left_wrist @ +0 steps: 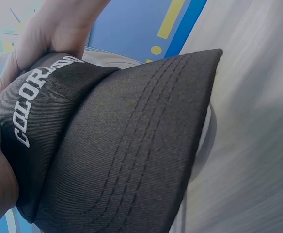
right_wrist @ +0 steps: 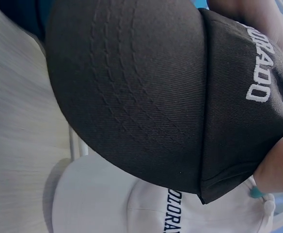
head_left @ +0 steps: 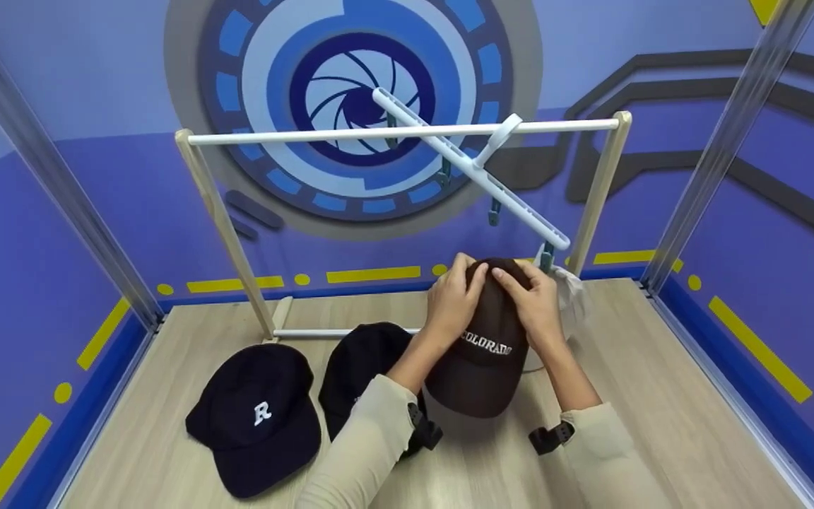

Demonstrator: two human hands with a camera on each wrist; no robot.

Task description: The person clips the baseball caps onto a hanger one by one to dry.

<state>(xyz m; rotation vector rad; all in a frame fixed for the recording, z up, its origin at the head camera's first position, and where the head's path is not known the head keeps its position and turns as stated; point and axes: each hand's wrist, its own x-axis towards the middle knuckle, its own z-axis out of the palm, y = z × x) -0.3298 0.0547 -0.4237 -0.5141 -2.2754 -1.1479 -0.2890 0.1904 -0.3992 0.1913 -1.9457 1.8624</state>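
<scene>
Both hands hold a dark brown baseball cap (head_left: 481, 382) by its crown, brim hanging down and the white word COLORADO facing the head camera. My left hand (head_left: 451, 300) grips the left side of the crown, my right hand (head_left: 540, 304) the right side, thumbs on the front near the top. Behind the right hand, a white cap (right_wrist: 93, 194) hangs below the right end of a white clip hanger (head_left: 513, 201). The hanger hooks over the rack's top rail and slants down to the right. A dark green clip (head_left: 494, 212) dangles from it above the brown cap.
A navy cap (head_left: 258, 424) with a white R lies on the wooden table (head_left: 661, 424) at the left. Another dark cap (head_left: 361, 364) beside it is partly covered by the left sleeve. The garment rack (head_left: 273, 136) spans the back, before a blue-purple patterned wall.
</scene>
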